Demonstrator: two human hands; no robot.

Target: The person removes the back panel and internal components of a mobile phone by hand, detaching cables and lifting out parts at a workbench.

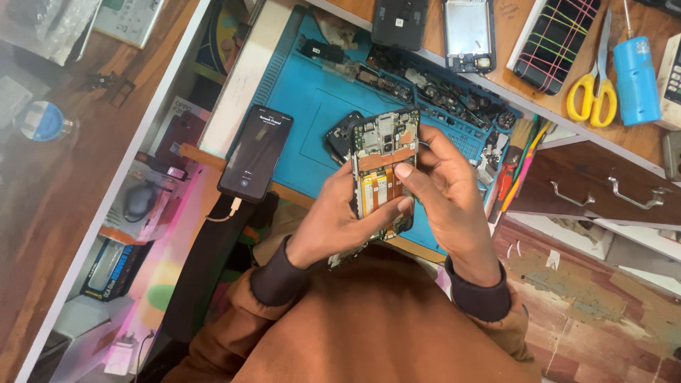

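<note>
Item: opened phone (381, 170), back off, held above the blue mat (312, 106). Left hand (333, 223) grip clasps its lower edge; right hand (443, 188) grip grasps the side, thumb on the orange flex. Best handled with light, even thumb pressure and a steady frame.

This is a phone repair workshop: a blue work mat (312, 106) on the desk (511, 42) is strewn with small phone parts (425, 85), with opened phones (468, 32), yellow scissors (592, 92) and a drawer (603, 188) of the desk alongside.
</note>
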